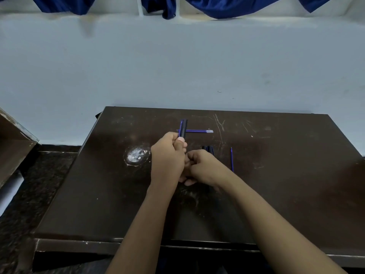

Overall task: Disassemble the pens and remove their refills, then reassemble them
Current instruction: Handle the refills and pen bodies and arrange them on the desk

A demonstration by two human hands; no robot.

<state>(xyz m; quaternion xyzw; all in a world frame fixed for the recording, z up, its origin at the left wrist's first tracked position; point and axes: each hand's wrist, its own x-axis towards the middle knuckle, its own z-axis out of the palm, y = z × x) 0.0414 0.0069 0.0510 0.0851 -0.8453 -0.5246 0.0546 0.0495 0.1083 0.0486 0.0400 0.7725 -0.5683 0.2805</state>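
My left hand is closed around a black pen with a blue clip, whose upper end sticks up past my thumb. My right hand is curled against the pen's lower end; what its fingers pinch is hidden. Blue refills with silver tips lie flat on the dark table behind the pen. A single blue refill lies to the right of my right hand. Dark pen barrels show just behind my right hand.
A round scuffed white patch marks the table left of my hands. A pale wall rises behind the table, with blue curtain above. Another brown surface stands at the far left across a dark floor gap.
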